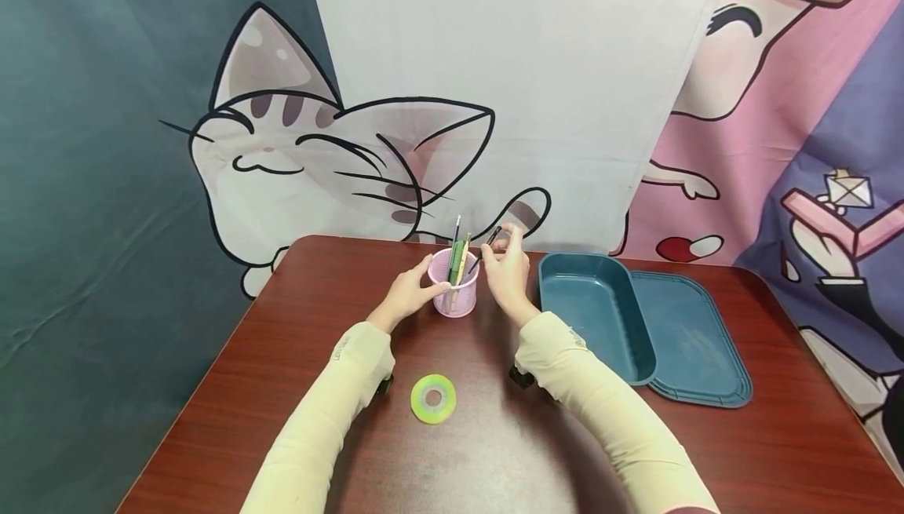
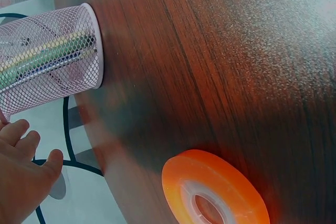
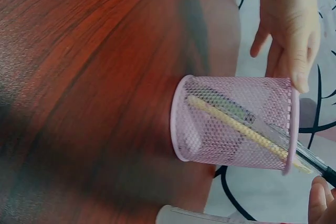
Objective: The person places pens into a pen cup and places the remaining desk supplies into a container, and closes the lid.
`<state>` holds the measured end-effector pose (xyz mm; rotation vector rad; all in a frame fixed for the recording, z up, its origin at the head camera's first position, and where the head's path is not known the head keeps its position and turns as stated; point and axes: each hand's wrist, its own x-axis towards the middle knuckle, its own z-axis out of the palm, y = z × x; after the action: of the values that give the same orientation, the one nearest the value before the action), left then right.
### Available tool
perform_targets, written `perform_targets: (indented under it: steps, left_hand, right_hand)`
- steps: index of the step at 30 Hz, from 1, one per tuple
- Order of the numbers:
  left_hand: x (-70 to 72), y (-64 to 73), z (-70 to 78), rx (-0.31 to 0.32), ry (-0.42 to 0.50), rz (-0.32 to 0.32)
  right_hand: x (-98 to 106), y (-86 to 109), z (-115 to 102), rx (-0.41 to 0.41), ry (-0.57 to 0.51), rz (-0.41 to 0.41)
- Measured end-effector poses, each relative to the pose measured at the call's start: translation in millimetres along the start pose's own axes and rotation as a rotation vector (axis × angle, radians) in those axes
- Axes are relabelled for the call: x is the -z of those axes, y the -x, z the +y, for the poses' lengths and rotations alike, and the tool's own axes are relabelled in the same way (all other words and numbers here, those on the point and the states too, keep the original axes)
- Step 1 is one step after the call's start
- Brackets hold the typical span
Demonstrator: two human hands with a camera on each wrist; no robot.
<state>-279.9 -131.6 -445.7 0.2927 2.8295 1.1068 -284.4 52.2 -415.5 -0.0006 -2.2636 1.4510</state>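
Observation:
A pink mesh pen holder stands upright near the table's back edge. My left hand grips it at the rim from the left, its thumb against the rim in the right wrist view. My right hand pinches a pen with a clear barrel and a dark end. The pen slants, its lower part inside the pen holder. Also in the holder are a green item, a yellow stick and a slim blue pen or pencil.
A roll of tape lies in front of the holder, yellow-green in the head view, orange in the left wrist view. On the right stand a blue box and its flat lid. A cat-printed cloth hangs behind the table.

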Motion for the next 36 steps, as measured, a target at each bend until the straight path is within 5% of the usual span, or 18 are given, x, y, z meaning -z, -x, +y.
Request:
perform_targets:
  steps: [36]
  left_hand:
    - [-3.2, -1.0, -1.9, -0.006, 0.004, 0.011]
  right_hand:
    - [-6, 10.9, 10, 0.107, 0.234, -0.100]
